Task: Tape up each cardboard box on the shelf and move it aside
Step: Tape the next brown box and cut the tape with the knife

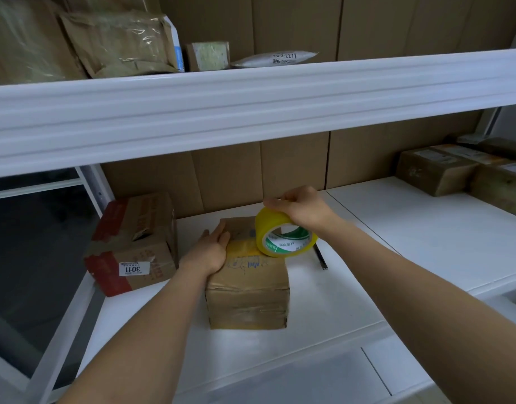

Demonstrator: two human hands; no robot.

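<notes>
Our right hand [303, 208] grips the tape roll [283, 234] on the box [248, 287] top's right side — our left hand [211, 247], fingers straight, presses the left edge.

A small brown cardboard box [248, 290] is seen upright on the white shelf [411, 243], its front face wrapped in clear tape and blue handwriting visible on top. A strip of yellow tape is laid across the top. A roll of yellow tape [284, 236], with a green-and-white printed core, is tilted on the box's top right edge. A larger box [131, 243] with red print and a "3011" label lies just to the left.
</notes>
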